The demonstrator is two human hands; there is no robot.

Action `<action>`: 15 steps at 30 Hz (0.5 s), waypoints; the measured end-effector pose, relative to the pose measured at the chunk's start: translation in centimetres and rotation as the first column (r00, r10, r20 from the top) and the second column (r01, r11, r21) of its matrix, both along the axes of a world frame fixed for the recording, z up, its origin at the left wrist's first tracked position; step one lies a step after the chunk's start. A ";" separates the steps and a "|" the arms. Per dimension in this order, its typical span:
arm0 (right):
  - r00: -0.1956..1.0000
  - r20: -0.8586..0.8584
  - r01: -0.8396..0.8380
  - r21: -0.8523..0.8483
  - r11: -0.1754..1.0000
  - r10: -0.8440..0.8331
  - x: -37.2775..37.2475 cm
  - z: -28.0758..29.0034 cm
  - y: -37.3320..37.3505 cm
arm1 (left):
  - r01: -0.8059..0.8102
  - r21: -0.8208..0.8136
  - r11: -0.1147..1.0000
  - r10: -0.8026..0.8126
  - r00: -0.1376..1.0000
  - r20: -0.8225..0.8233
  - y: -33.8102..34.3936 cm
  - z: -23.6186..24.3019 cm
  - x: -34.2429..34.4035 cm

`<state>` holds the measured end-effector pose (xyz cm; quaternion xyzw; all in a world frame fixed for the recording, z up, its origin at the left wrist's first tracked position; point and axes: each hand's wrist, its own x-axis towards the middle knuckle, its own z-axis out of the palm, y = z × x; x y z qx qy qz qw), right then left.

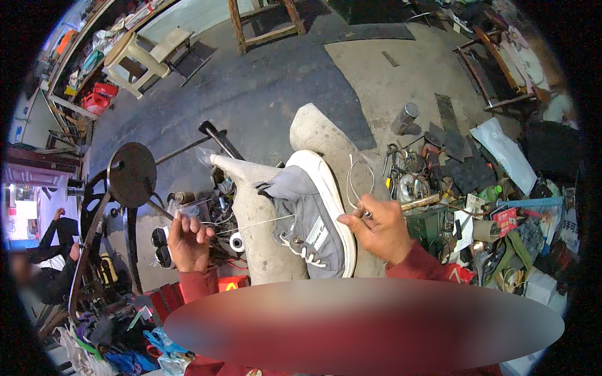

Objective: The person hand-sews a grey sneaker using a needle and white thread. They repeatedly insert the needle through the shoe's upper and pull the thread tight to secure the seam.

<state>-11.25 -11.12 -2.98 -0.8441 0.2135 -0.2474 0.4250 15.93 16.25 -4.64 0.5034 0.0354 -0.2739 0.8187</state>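
one grey shoe (pixel 313 216), two hands, one stool (pixel 135 59)

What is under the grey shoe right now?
The grey shoe rests sole-side right on the person's light trouser legs, between both hands. Whatever lies beneath the knees is hidden; only floor clutter shows around them.

Even, fairly dim light with soft shadows; brightest at the upper left. Fisheye bends edges toward a black rim. A blurred oval smear covers the lower centre.

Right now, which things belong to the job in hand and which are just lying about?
In hand: grey shoe, white thread, left hand, right hand.
Lying about: metal can, plastic stool, red crate, tape roll.
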 end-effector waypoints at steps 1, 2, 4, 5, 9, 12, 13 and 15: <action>0.999 -0.035 0.010 0.056 0.998 -0.008 -0.7 -0.3 -0.3 | -0.021 0.108 0.994 0.016 0.999 0.048 0.9 0.3 0.3; 0.998 -0.068 0.021 0.101 0.995 -0.014 -1.8 -0.7 -1.2 | 0.002 0.238 0.971 -0.017 0.998 0.062 2.0 0.9 0.9; 0.991 -0.107 0.101 0.200 0.974 -0.081 -4.5 -2.1 -3.6 | 0.028 0.578 0.815 -0.135 0.981 0.143 3.4 1.9 1.5; 0.987 -0.111 0.141 0.236 0.961 -0.117 -6.2 -3.0 -5.1 | 0.009 0.725 0.689 -0.181 0.970 0.160 3.7 2.4 1.7; 0.667 -0.607 0.419 -0.172 0.891 -0.431 -13.8 -6.9 -10.4 | -0.240 0.700 0.672 -0.356 0.725 0.590 1.3 4.2 -1.6; 0.533 -0.769 0.330 -0.196 0.924 -0.353 -16.1 -8.1 -9.4 | -0.025 0.402 0.915 -0.252 0.743 0.620 -2.9 5.8 -6.4; 0.642 -0.677 0.326 -0.182 0.928 -0.359 -15.6 -8.0 -8.3 | 0.076 0.310 0.948 -0.253 0.770 0.585 -4.3 6.2 -7.9; 0.852 -0.425 0.295 -0.092 0.951 -0.305 -13.2 -6.7 -5.5 | 0.283 0.174 0.943 -0.330 0.857 0.395 -7.4 6.7 -9.9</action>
